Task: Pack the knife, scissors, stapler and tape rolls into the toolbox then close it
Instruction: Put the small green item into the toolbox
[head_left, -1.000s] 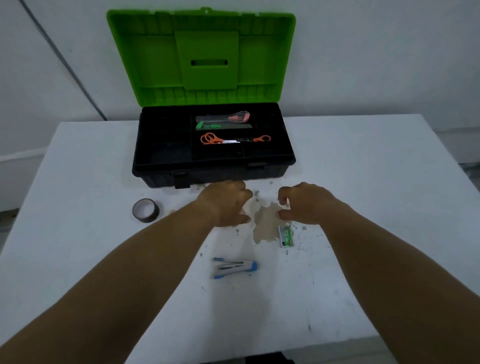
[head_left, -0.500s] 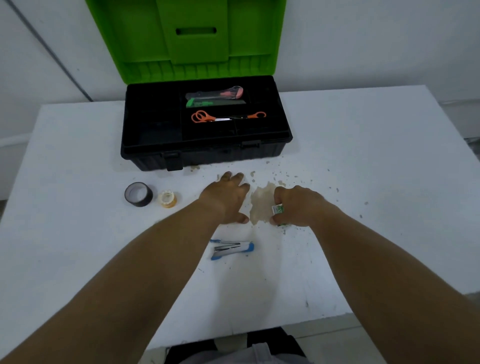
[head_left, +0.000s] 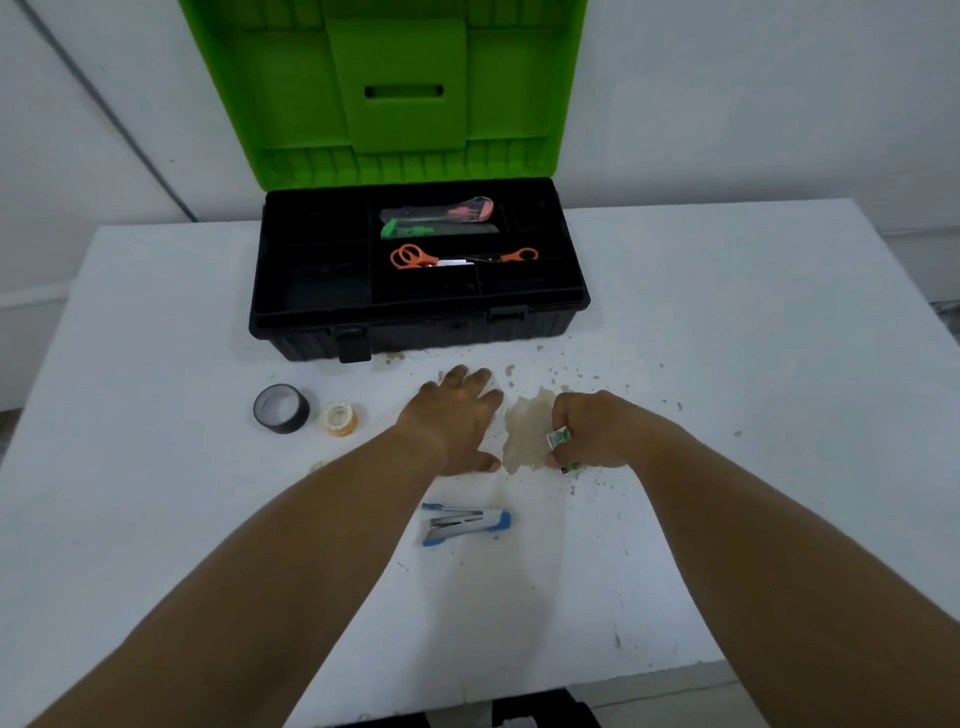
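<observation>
The right hand (head_left: 592, 434) is pinching a small green-and-white box (head_left: 560, 438) in its narrowed fingers (head_left: 558, 415); the left hand (head_left: 457, 421) is lying flat and empty on the tabletop (head_left: 753, 364). Packing is looking half done: knife (head_left: 439, 221) and scissors (head_left: 457, 257) are lying in the open toolbox (head_left: 415, 312) beyond the fingers. The blue-and-silver stapler (head_left: 465, 522), lying nearer the person, probably needs lifting next, then the black tape roll (head_left: 280, 408) and yellowish tape roll (head_left: 338, 418) left of the fingers.

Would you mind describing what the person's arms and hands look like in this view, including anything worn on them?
Both arms are bare up to the bottom edge of the picture: no sleeves, gloves or wristbands show. The left hand has no watch or bracelet, and no ring is visible on it. The right hand is likewise uncovered at the wrist; whether it wears a ring is too small to tell. No markings are visible on either forearm.
</observation>
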